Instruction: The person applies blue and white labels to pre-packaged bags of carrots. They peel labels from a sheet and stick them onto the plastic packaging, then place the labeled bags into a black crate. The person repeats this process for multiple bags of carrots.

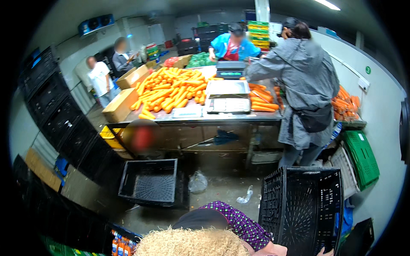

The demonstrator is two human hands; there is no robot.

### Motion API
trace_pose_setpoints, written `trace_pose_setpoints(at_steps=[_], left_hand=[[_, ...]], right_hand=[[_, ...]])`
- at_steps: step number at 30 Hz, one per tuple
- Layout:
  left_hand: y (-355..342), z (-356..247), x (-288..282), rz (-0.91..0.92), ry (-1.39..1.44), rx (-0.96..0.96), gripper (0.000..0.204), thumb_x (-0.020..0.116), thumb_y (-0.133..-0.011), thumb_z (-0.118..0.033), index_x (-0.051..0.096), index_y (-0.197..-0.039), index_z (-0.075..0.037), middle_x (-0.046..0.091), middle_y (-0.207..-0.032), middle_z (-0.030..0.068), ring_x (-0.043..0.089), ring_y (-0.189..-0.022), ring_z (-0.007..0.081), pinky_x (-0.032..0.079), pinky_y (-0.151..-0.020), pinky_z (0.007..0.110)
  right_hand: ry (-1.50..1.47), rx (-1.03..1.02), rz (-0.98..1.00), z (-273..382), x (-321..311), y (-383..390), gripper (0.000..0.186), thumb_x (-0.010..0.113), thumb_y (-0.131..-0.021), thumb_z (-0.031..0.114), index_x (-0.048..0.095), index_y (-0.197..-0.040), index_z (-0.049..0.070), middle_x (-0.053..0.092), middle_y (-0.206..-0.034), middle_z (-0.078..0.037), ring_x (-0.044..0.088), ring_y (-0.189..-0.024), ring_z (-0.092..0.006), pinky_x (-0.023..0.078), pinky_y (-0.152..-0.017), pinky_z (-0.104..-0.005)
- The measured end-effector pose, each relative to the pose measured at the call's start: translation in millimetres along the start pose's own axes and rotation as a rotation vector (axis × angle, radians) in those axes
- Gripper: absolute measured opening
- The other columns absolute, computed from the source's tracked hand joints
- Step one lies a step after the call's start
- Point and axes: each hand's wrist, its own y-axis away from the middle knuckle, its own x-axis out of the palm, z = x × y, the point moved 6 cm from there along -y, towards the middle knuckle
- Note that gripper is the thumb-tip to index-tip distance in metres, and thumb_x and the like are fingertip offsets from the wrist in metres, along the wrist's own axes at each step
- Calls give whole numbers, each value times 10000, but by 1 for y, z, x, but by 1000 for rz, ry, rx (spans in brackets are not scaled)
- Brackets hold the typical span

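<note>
A large black plastic crate (303,205) with slotted walls stands tilted at my right front, its inside facing me. My left hand (277,249), below a purple dotted sleeve (243,222), is closed at the crate's near left edge; its fingertips are partly hidden. At the near right end, the fingers of my right hand (326,252) curl on the crate's rim, with most of that hand cut off by the lower edge of the picture. Shaggy straw-coloured material (190,244) fills the bottom middle, beside the sleeve.
Ahead, a table (192,123) bears piled carrots (171,91) and scales (227,96). A person in a grey checked coat (305,81) stands at its right; another in blue (235,45) is behind it. Another black crate (149,181) and plastic bags (197,182) lie on the floor. Stacked crates (55,111) line the left.
</note>
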Motion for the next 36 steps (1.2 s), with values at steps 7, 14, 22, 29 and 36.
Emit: trace_pose_setpoints(at_steps=[7,14,22,29,36], left_hand=[[-86,41,-66,304,297,-84,265,692,-730,-292,663,-812,-42,645,-709,126,629,-645,310,473,-553,377],[-168,116,-111,676,159,-124,322,723,-598,-346,620,-707,-61,617,-620,87,612,-594,323,447,-505,372],[-149,282,-90,828,-218,157,103,615,-736,-196,609,-683,-108,595,-601,74,640,-611,284,479,-494,387],[-285,390,-204,983,-522,108,119,614,-730,-206,579,-680,-104,560,-560,60,621,-566,257,441,-452,377],[-428,498,-338,795,-736,-154,230,684,-669,-283,617,-703,-65,588,-538,106,632,-539,294,488,-489,406]], right_hand=[[472,269,-93,-90,8,32,784,765,-605,563,517,-1215,139,578,-1098,-147,559,-1033,-348,472,-821,-527],[617,932,148,-131,-17,-47,775,760,-775,305,345,-1408,134,354,-1458,-131,375,-1321,-320,371,-1026,-458],[324,1068,172,-213,25,-56,579,726,-780,268,479,-1213,-27,627,-1040,-296,606,-982,-445,497,-839,-464],[72,849,-128,-259,103,-251,434,650,-844,171,528,-1195,-53,591,-1131,-278,558,-1056,-424,437,-913,-423],[-204,628,-242,-238,177,-553,373,641,-851,155,565,-1159,-41,629,-1072,-242,598,-999,-396,453,-873,-425]])
